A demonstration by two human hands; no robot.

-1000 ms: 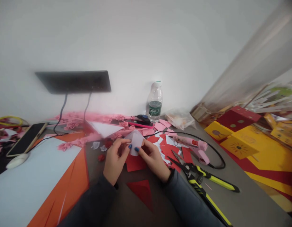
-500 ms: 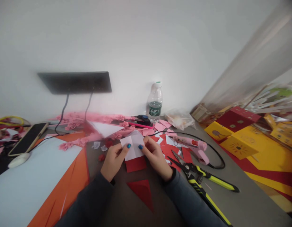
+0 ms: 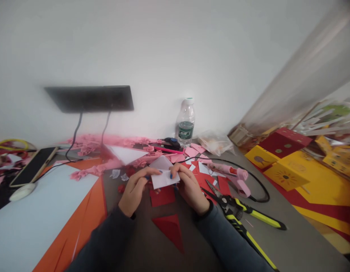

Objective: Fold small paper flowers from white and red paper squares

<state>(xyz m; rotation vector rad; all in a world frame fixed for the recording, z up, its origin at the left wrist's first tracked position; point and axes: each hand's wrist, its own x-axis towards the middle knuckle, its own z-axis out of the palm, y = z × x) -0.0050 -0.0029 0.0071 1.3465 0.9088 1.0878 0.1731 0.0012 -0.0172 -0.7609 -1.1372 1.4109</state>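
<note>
Between my two hands is a small white sheet of paper, folded over and held above the table. My left hand pinches its left end, the fingers closed. On the right end, my right hand grips with the thumb and fingers, and some fingertips are hidden behind the paper. Below it a red paper piece lies on the grey table, partly covered by the hands. Nearer to me lies a red paper triangle. Behind the held paper a pale paper corner shows.
Pliers-like cutters with yellow-black handles and a pink glue gun lie right, beside red and white scraps. A water bottle stands by the wall. Left are a phone, a white mouse and large sheets. Yellow boxes sit far right.
The white paper has gone from opened out with a crease to folded over, a wider, lower shape. My fingers have shifted from thumbs on its face to its upper edge and ends.
</note>
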